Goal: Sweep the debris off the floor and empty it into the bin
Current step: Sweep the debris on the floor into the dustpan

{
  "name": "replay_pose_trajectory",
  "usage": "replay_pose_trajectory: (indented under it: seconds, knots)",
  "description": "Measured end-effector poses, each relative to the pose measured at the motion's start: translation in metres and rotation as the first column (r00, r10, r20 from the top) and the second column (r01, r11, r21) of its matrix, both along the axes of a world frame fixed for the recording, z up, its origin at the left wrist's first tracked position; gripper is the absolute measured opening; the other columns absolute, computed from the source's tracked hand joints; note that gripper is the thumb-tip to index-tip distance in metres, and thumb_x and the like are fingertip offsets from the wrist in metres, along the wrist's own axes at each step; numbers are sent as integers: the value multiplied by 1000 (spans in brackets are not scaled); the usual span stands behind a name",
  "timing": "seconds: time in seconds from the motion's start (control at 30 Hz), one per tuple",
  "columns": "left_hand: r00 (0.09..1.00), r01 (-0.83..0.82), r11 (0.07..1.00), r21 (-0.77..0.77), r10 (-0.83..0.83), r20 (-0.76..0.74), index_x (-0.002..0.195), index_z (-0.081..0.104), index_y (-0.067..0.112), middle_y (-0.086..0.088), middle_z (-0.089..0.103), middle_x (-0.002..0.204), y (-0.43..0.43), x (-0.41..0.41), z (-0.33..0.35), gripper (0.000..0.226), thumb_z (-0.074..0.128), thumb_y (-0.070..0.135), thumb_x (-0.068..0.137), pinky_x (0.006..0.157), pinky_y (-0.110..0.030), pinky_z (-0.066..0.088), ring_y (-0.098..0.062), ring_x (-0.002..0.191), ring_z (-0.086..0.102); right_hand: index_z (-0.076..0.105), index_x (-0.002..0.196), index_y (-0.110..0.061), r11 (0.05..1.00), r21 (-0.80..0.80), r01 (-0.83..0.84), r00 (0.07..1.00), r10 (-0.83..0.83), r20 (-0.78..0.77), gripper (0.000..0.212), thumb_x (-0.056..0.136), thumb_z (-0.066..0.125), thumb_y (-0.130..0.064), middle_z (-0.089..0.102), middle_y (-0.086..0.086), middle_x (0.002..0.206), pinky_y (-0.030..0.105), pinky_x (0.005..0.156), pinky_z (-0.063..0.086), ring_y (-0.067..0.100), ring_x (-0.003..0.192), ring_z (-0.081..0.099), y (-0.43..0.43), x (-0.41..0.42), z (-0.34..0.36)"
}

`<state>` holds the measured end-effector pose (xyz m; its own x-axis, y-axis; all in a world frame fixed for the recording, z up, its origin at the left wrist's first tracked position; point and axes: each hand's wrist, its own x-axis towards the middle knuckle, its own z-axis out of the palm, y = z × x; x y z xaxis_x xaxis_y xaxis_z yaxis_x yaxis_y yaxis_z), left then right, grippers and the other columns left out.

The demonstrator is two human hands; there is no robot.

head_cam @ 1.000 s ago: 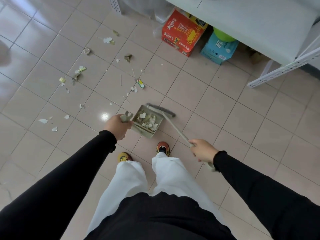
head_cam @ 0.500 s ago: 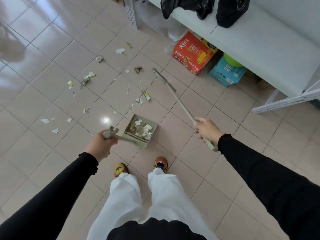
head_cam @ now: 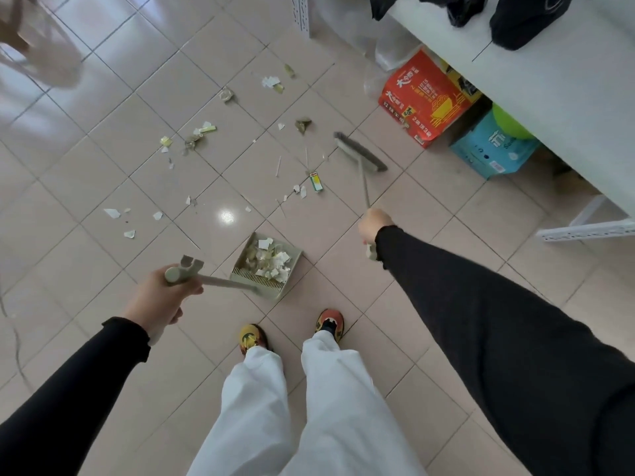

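My left hand [head_cam: 161, 297] grips the long handle of a beige dustpan [head_cam: 292, 266] that rests on the tiled floor just ahead of my feet; paper scraps fill its tray. My right hand [head_cam: 374, 225] holds the broom's handle. The grey broom head [head_cam: 360, 152] sits on the floor far right of the mess, beyond a small green-and-white packet [head_cam: 316, 182]. Scattered debris [head_cam: 199, 135] of white and yellowish scraps lies across the tiles ahead and to the left. No bin is in view.
A white shelf [head_cam: 549, 80] runs along the right, with black bags on top. Under it stand a red carton [head_cam: 427, 97] and a blue box [head_cam: 491, 149]. A white perforated post [head_cam: 300, 12] stands at the top. My shoes [head_cam: 292, 329] are just behind the dustpan.
The broom left the dustpan's mouth and swung out forward; its head now sits near the red carton. The dustpan stayed on the floor, and my view tilted up.
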<state>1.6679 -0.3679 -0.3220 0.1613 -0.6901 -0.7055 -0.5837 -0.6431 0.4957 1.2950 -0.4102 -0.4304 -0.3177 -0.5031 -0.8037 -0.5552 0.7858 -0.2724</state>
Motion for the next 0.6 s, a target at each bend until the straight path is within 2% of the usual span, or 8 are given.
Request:
replay_pose_trajectory:
  seconds: [0.03,0.1,0.23,0.3,0.37,0.4,0.47,0.6]
  knots:
    - [1000,-2,1000,5,2,3,107,65,9,-13,74,95,-2,3,-1,13,62,11,94,51,-25,36,-20,51,41,58,128,1,998,25,-60,998,61,-13,35,98,42,-5,65,19,122,33,79,56,32,100,66,18,12,-2]
    - [1000,7,1000,13,-7,4,103,65,11,-14,74,96,-7,4,0,10,61,12,94,51,-24,37,-20,51,41,55,131,-3,998,14,-68,998,68,-16,39,96,37,-4,65,20,120,40,82,58,37,102,67,56,35,0]
    - [1000,24,1000,14,-24,-3,94,64,13,-18,73,100,-13,-3,6,3,62,15,95,48,-25,38,-19,51,43,54,129,-8,993,20,-113,985,109,137,41,93,36,-3,64,17,122,39,81,52,36,102,62,123,65,28]
    - [999,35,999,21,-35,0,98,64,9,-20,72,103,-14,-5,8,9,62,17,95,49,-25,38,-19,52,43,54,134,-14,999,51,-17,971,4,239,45,94,34,-6,65,11,105,37,71,52,30,80,59,146,71,53]
    - [999,47,998,35,-47,3,105,63,5,-19,72,104,-14,-4,10,17,62,19,95,48,-25,39,-18,54,44,51,141,-18,991,100,93,940,-121,320,49,96,36,-8,57,5,81,26,50,44,19,57,48,161,69,79]
    - [999,51,998,41,-51,3,108,63,4,-18,72,105,-13,-4,11,20,61,20,96,48,-26,39,-18,54,44,46,146,-19,980,131,149,915,-187,357,51,97,39,-9,53,4,75,21,42,38,14,51,44,168,65,89]
    - [999,44,998,41,-44,-5,111,62,2,-19,71,105,-11,-1,12,24,61,21,96,48,-26,39,-18,54,44,42,150,-20,971,161,178,890,-229,395,51,99,42,-13,52,3,74,18,37,33,10,45,41,182,57,111]
    - [1000,22,999,38,-21,-12,110,62,2,-21,72,105,-4,7,9,24,61,21,95,50,-26,40,-19,54,44,42,149,-27,991,92,93,927,-120,356,50,100,40,-16,54,1,79,19,38,36,8,46,44,204,55,135]
